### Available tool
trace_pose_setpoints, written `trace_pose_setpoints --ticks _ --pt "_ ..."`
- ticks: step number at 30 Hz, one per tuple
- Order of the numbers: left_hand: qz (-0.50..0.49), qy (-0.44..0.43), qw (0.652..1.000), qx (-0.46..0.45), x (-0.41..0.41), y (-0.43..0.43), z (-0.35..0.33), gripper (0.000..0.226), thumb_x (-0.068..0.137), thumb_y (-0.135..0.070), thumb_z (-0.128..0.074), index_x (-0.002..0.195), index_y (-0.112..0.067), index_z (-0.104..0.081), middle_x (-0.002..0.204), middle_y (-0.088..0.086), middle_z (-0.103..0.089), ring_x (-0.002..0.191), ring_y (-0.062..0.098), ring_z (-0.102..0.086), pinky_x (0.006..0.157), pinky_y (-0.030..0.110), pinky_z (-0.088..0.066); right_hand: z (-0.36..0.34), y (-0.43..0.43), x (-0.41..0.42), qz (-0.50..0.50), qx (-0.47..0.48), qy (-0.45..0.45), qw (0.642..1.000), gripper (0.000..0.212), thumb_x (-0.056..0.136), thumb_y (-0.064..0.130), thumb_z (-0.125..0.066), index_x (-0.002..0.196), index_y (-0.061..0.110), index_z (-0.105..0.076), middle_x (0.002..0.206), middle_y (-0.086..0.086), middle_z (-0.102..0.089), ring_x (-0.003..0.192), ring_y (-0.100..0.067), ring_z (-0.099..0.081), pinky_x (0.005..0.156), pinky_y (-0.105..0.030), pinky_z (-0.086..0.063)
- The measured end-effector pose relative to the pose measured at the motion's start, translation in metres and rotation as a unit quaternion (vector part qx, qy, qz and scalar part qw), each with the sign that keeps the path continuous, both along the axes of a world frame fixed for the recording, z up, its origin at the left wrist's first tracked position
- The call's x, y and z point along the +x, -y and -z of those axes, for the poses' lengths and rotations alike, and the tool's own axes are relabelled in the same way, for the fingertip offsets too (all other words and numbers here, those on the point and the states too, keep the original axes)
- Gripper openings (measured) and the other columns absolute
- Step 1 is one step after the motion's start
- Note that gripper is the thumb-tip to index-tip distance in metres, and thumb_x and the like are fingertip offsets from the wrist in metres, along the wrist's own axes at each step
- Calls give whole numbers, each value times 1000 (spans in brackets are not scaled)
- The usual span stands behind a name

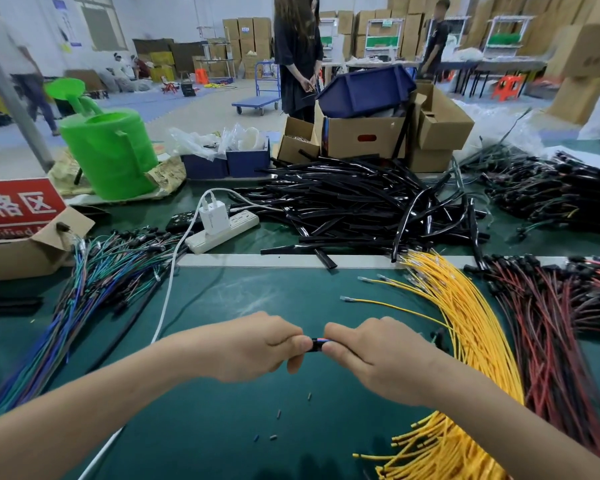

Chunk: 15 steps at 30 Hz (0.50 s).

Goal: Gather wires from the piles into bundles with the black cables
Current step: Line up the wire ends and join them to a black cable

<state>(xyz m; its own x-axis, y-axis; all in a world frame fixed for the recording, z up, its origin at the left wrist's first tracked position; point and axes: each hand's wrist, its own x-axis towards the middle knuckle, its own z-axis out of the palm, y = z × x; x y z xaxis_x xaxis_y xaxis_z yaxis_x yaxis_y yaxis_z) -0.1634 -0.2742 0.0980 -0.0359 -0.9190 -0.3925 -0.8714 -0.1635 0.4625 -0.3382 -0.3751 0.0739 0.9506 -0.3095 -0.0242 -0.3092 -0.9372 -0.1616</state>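
Two bare forearms are reaching in from the bottom edge, and the left hand (257,348) and right hand (371,358) are meeting knuckle to knuckle above the green mat (243,403). Between them they are pinching a short black piece (316,344), with a hint of red and blue wire showing at its right end; most of it is hidden inside the curled fingers, so what else the fists are holding cannot be told. A few tiny offcuts (278,414) are lying on the mat just below the hands. To the right, the yellow wires (465,327) are fanning from the far mat edge down to the near corner, two of them straying toward the middle. Beyond them the red and black wires (551,317) are running alongside. On the left, the blue and green wires (84,296) are stretching in a long sheaf, with a white cord (168,289) crossing the mat next to them up to a power strip (222,228) that is carrying a white charger (213,213). Past the metal rail, the black cables (357,202) are lying in a loose heap, some tips hanging over the rail. Behind that heap, cardboard boxes (364,136) are holding a blue bin (364,90), and a green watering can (110,150) is standing to the left. A red sign (18,206) is resting on a carton at far left. People are standing in the background.
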Motion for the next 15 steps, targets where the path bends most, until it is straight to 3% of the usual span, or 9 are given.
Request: trace_pose_setpoints --ticks 8,12,15 --pt "32 17 999 21 -10 2 6 37 102 -40 -28 82 -22 -52 66 -2 -48 51 6 -41 53 18 -36 10 -12 1 -27 1 -6 1000 23 102 43 -20 89 26 -27 61 0 -34 61 -31 -38 61 -37 -28" --pt "32 13 999 -4 -12 4 6 36 102 -39 -28 77 -25 -50 68 -1 -51 46 1 -41 47 11 -33 6 -14 3 -20 43 20 999 18 99 34 -30 98 20 -40 60 3 -35 63 -31 -41 62 -35 -28" --pt "33 12 999 -23 -15 5 8 31 102 -38 -29 90 -25 -54 63 -20 -56 48 -3 -44 50 9 -35 1 -20 4 -21 83 40 996 16 87 31 -44 101 24 -48 64 11 -37 57 -13 -39 59 -30 -27"
